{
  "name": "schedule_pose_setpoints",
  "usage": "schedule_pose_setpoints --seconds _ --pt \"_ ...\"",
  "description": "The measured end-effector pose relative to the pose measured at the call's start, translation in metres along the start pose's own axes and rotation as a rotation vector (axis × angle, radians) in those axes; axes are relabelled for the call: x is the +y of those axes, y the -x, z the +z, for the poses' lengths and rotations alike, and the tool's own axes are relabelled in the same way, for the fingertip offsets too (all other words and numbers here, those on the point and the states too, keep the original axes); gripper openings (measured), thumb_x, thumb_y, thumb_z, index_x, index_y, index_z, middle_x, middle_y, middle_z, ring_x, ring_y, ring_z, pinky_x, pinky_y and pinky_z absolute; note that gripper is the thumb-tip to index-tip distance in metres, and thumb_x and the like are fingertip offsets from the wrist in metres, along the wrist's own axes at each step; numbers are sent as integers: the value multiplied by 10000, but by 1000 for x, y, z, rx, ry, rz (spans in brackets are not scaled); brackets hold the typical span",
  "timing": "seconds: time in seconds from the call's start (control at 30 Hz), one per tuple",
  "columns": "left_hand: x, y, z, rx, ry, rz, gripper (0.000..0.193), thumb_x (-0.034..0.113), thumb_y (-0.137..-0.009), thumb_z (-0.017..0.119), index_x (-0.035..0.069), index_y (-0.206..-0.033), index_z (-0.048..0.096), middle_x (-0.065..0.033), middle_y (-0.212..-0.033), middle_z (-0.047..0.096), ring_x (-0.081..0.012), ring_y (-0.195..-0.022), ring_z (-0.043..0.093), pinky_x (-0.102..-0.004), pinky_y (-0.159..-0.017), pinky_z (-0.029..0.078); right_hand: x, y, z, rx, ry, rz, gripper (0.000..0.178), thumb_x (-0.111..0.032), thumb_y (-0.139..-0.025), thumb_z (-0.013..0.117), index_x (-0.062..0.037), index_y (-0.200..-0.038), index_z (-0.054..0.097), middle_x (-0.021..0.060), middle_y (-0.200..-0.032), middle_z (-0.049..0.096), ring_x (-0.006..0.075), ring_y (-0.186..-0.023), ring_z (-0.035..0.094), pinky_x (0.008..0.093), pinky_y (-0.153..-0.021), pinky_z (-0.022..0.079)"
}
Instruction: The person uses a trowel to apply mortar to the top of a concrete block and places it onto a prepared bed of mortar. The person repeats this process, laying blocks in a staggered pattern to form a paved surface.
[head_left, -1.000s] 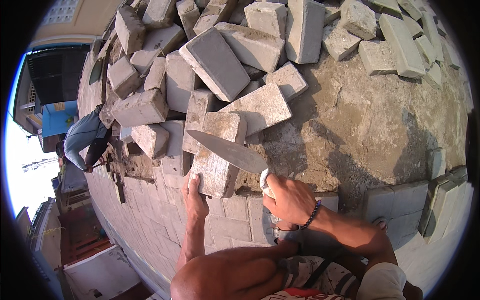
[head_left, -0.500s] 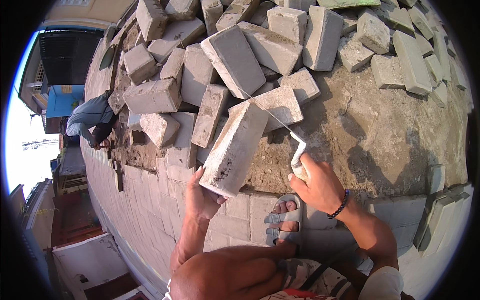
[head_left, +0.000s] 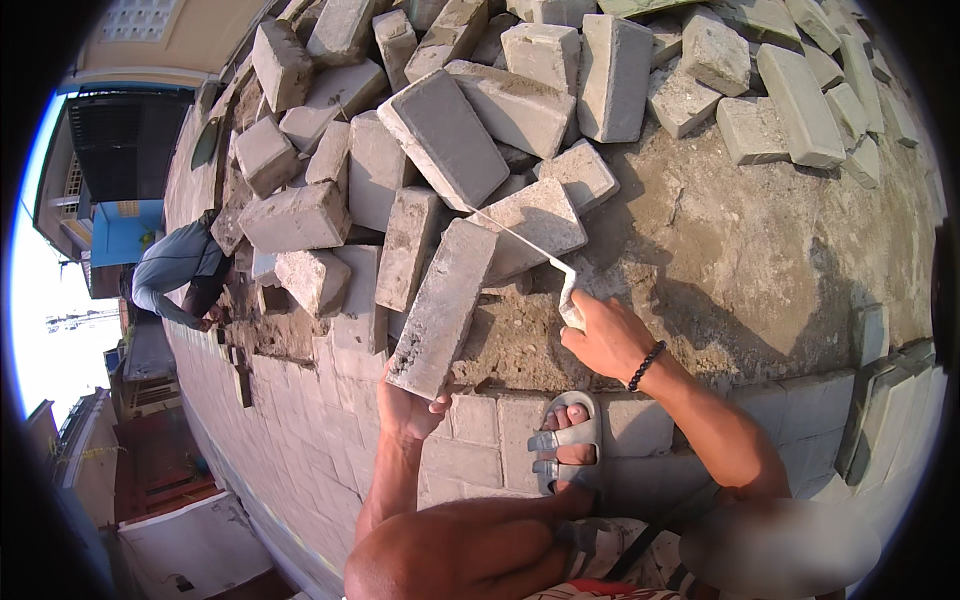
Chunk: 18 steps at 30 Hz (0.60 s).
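Note:
In my left hand (head_left: 408,408) I hold a grey concrete paving block (head_left: 443,308) by its lower end, tilted with its far end up and to the right. Dark pits and crumbs mark the face turned toward me. My right hand (head_left: 606,335) is closed round the handle of a trowel (head_left: 572,300) with a cranked neck. Its blade shows edge-on as a thin line, reaching left to the upper end of the block; whether the two touch I cannot tell. My fingertips under the block are partly hidden.
A heap of loose paving blocks (head_left: 612,80) lies beyond my hands, with bare sandy ground (head_left: 760,240) at right. Laid pavers (head_left: 473,418) run along the near side, by my sandalled foot (head_left: 566,440). Another person (head_left: 178,268) bends down at far left.
The paving block has turned in my left hand, bringing a broader, pitted face toward me. My right hand and the trowel have shifted slightly left and up.

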<state>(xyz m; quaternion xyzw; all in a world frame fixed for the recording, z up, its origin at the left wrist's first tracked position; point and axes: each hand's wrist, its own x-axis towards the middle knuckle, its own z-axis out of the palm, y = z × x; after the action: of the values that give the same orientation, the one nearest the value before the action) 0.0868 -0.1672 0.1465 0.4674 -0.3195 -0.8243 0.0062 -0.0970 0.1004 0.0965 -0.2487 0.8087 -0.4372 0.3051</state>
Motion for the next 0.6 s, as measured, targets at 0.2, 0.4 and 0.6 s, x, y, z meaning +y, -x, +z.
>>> schedule_pose_setpoints --seconds 0.2,0.4,0.6 --pt "-10 -25 -56 -303 189 -117 598 503 -974 448 48 -1355 525 -295 -988 576 -230 -584 516 -271 -414 403 -10 8 -6 -29 -382 46 259 -196 -869 626 25 -979 548 285 -791 653 478 -773 645 517 -682 499" --pt "-32 -32 -54 -296 422 -218 602 543 -940 516 92 -1339 550 -251 -961 579 -233 -588 513 -282 -429 440 -21 49 39 -13 -224 -138 254 -197 -874 635 -11 -1025 551 219 -855 660 419 -765 672 506 -667 533" --pt "-44 -21 -3 501 263 58 537 513 -928 545 78 -1234 616 -125 -938 690 -205 -690 639 -278 -426 454 4 54 108 -83 -62 -380 248 -182 -826 682 -25 -992 586 151 -902 642 345 -735 681 441 -615 565"
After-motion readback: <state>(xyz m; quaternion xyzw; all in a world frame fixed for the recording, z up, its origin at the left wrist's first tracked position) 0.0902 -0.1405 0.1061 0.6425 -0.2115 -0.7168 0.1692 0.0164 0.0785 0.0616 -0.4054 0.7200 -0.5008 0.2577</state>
